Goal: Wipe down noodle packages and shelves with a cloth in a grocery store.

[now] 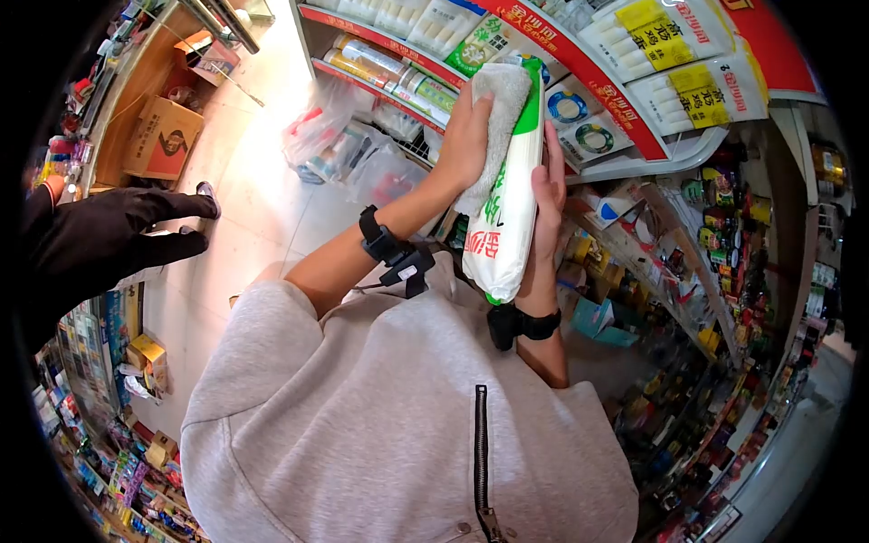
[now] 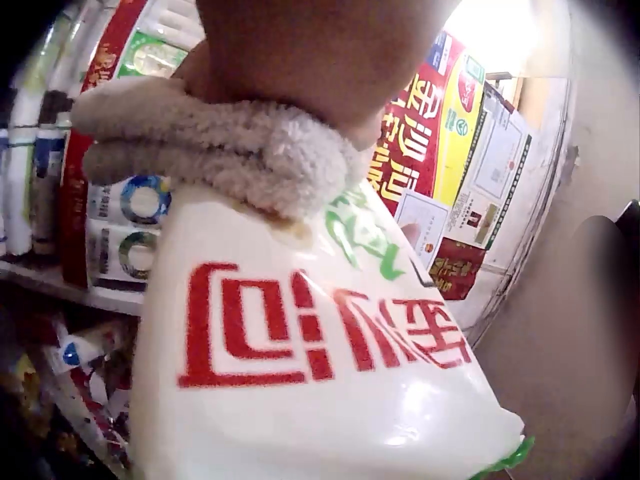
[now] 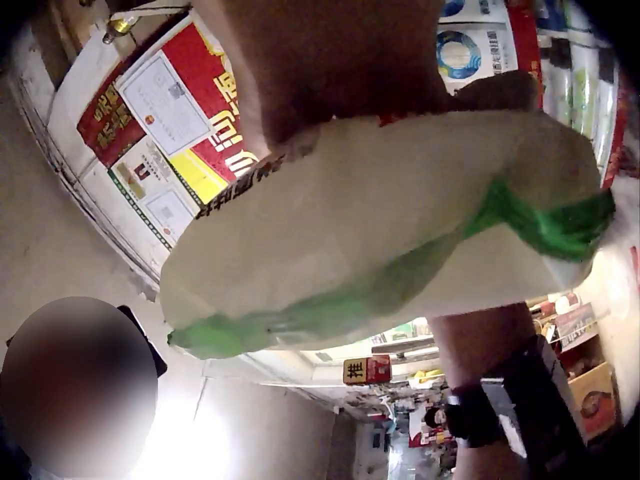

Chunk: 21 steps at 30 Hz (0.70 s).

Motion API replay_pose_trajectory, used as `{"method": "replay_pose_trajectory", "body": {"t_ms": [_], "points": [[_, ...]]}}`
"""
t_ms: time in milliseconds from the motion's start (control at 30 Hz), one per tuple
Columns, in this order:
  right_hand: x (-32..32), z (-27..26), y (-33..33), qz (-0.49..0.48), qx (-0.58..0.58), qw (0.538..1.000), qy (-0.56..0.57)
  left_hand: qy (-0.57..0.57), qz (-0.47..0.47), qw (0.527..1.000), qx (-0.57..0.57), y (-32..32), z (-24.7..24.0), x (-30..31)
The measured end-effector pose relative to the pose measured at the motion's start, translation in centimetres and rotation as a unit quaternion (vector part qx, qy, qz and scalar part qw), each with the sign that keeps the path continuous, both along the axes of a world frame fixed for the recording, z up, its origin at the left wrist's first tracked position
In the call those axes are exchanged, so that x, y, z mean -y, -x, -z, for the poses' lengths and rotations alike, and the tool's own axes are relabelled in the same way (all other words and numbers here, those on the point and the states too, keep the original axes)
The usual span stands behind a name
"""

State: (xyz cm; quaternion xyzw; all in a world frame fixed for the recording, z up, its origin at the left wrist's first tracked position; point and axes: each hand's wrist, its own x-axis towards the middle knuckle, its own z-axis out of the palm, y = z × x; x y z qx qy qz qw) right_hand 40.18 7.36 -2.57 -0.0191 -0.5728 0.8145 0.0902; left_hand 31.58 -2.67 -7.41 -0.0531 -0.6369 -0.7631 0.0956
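A long white noodle packet [image 1: 509,222] with green edges and red lettering is held up in front of the person's chest, tilted. The right hand [image 1: 547,195] grips it along its right side, thumb on the near face. On the packet's upper left lies a folded grey towel [image 1: 503,113], which the left hand [image 1: 465,143] holds against the plastic. From the left wrist, the towel [image 2: 215,150] shows as a thick fold pressed across the packet above the red characters. The right wrist view has the packet's other side [image 3: 370,220], with the right-hand fingers mostly hidden behind it.
Ahead stands a red-edged shelf [image 1: 625,118] stocked with noodle packets [image 1: 697,95]. Plastic bags [image 1: 362,163] lie on the floor by it. Crowded shelves of jars [image 1: 720,217] line the right. Another person in dark clothes [image 1: 109,231] is at the left, near a cardboard box [image 1: 163,138].
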Motion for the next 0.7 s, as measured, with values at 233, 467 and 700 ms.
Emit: {"method": "replay_pose_trajectory", "body": {"t_ms": [233, 467, 700], "points": [[-0.3, -0.6, -0.9, -0.021, 0.107, 0.983, 0.146, -0.027, 0.049, 0.998, 0.011, -1.1, 1.8, 0.6], [-0.3, 1.0, 0.4, 0.050, 0.005, 0.999, -0.015, -0.009, 0.075, 0.997, 0.008, -9.6, -1.0, 1.0], [-0.8, -0.6, 0.8, 0.030, 0.063, 0.994, 0.088, 0.164, 0.077, 0.979, -0.091, -9.9, 0.0, 2.1]]}}
